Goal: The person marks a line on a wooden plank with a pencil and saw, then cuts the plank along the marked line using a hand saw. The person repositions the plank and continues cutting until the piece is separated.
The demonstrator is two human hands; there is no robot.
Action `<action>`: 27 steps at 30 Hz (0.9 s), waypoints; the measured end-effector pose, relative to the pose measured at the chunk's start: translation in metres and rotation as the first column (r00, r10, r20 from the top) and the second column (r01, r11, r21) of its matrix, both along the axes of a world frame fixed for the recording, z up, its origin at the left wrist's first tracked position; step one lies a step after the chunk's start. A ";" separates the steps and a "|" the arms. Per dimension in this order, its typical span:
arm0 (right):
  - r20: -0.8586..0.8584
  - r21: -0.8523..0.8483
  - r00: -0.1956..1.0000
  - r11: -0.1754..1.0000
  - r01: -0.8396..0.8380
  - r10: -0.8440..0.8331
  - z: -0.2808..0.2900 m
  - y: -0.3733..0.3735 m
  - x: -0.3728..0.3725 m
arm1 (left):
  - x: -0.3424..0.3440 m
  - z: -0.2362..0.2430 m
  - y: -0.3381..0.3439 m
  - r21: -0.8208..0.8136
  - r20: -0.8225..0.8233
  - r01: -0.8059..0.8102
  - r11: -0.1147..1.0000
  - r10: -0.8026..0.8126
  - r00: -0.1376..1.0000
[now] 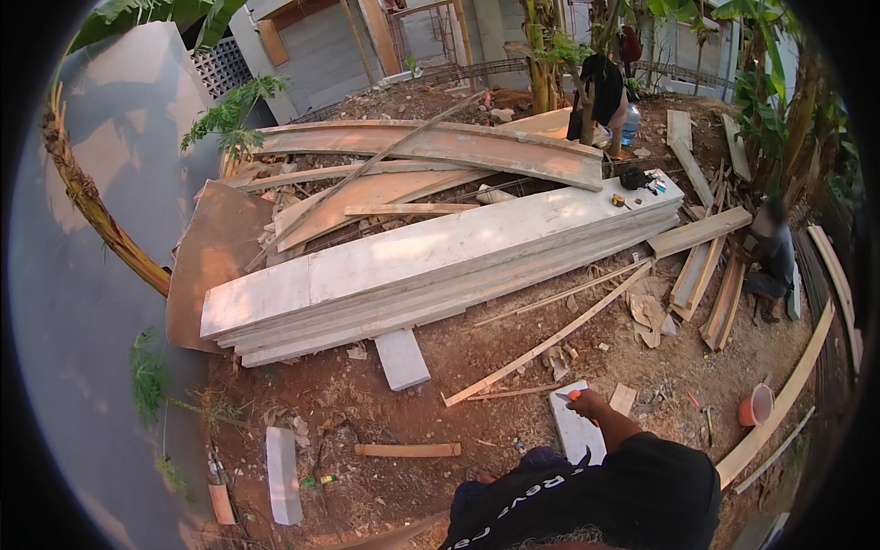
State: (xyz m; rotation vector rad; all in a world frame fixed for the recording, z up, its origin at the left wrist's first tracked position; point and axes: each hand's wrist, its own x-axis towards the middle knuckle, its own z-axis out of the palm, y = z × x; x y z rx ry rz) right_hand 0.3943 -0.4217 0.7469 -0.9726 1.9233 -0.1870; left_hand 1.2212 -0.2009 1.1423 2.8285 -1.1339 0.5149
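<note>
My right hand (591, 405) reaches out from a black sleeve, over a white block (575, 434) on the dirt in front of me. Its fingers are closed round a small orange-handled tool (574, 395), whose short grey tip points left above the block's far end. The exact kind of tool is too small to make out. My left hand does not show; my black shirt (596, 500) fills the lower middle. Beside the block, to the right, lies a short wooden offcut (622, 400).
A long stack of white panels (394, 252) crosses the middle, with small tools on its right end. Wooden planks (550, 339) lie about. A hammer (708, 426) and an orange bucket (756, 405) are at right. Another person (775, 252) sits at far right.
</note>
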 end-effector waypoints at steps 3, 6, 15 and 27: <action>-0.097 0.213 0.981 0.960 0.183 -0.165 0.001 0.058 0.004 | 0.008 0.038 -0.090 0.209 0.059 0.013 0.978 -0.026 0.998; 0.003 0.256 0.940 0.909 0.329 -0.341 -0.036 0.133 -0.010 | 0.015 0.052 -0.183 -0.090 0.117 0.424 0.901 -0.414 0.903; -0.221 0.288 0.608 0.646 -0.707 0.763 -0.054 0.142 0.030 | -0.069 0.158 -0.434 -0.339 0.427 0.932 0.129 -0.862 0.274; 0.186 -0.258 0.835 0.794 0.550 -0.518 0.076 -0.184 0.109 | -0.199 0.259 -0.678 -0.005 0.218 0.933 -0.359 -0.911 -0.350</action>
